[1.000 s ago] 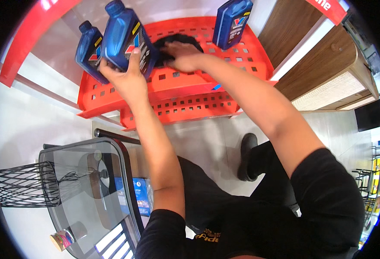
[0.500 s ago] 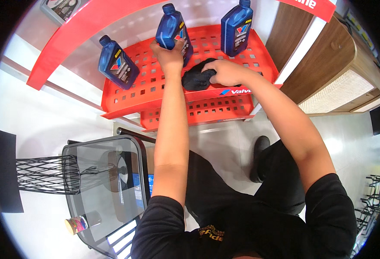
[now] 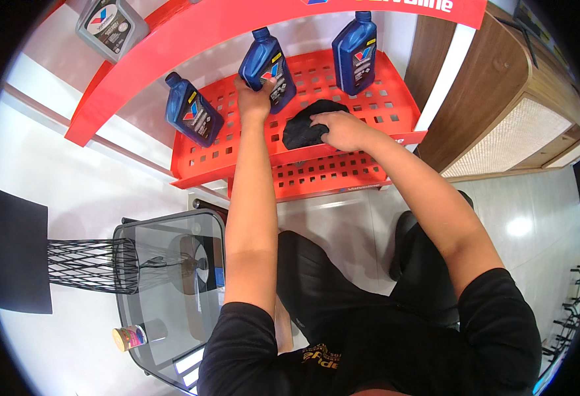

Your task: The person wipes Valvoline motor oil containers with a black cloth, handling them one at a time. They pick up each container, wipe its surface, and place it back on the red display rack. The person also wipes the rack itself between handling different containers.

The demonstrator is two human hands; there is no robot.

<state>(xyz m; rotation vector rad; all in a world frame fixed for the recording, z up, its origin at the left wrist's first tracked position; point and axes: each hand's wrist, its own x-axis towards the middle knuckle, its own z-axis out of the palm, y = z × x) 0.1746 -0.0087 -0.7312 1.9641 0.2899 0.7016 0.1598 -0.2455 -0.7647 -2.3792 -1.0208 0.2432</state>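
My left hand (image 3: pixel 255 100) is wrapped round the lower part of a blue motor oil bottle (image 3: pixel 263 61) that stands in the middle of a red perforated shelf (image 3: pixel 237 142). Under my right hand (image 3: pixel 344 130), a crumpled black cloth (image 3: pixel 306 125) lies against the shelf near its front lip; my fingers grip its right side. Two more blue oil bottles stand on the same shelf, a left bottle (image 3: pixel 194 111) and a right bottle (image 3: pixel 356 56).
A grey bottle (image 3: pixel 112 30) stands on the upper tier, behind its red curved front (image 3: pixel 171 43). Lower left is a glass-topped table (image 3: pixel 171 310) with a black wire-frame lamp (image 3: pixel 92 264) and a small tub (image 3: pixel 129 338). A wooden cabinet (image 3: pixel 501 99) stands at the right.
The view has shifted, so the shelf sits a little lower. My right hand has spread the cloth flatter on the shelf; my left hand still holds the middle bottle.
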